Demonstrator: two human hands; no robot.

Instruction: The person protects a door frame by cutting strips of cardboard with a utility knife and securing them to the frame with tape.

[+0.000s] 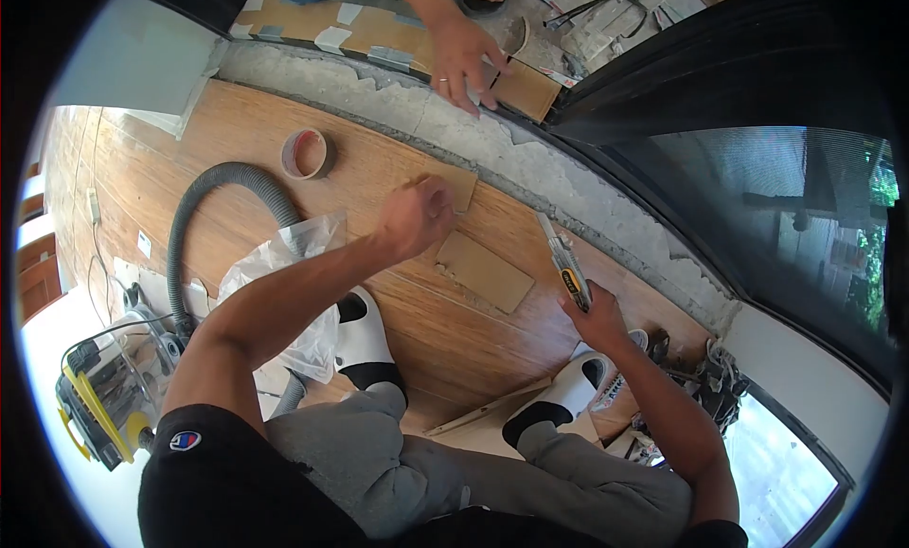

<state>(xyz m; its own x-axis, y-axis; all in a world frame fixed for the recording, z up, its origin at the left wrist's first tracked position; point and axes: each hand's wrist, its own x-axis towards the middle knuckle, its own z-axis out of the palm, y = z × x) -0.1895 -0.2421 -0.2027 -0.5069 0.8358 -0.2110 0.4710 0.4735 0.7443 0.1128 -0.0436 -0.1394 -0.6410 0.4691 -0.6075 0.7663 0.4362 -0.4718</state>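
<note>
My right hand (600,319) is closed around the handle of a utility knife (569,271), its blade end pointing up toward the concrete strip. My left hand (417,215) has its fingers curled in; what they hold, if anything, is hidden. Partly behind that hand lies a piece of cardboard (460,185) on the wood floor. A second rectangular cardboard piece (485,271) rests flat between my two hands. Above my left hand, a roll of brown tape (308,154) lies on its side on the floor.
Another person's hand (464,63) reaches over the door track beside a small cardboard piece (526,89). Taped cardboard (312,23) covers the sill. A grey vacuum hose (180,216), clear plastic bag (317,311) and yellow-black vacuum (99,406) are at left. A concrete strip (568,183) borders the floor.
</note>
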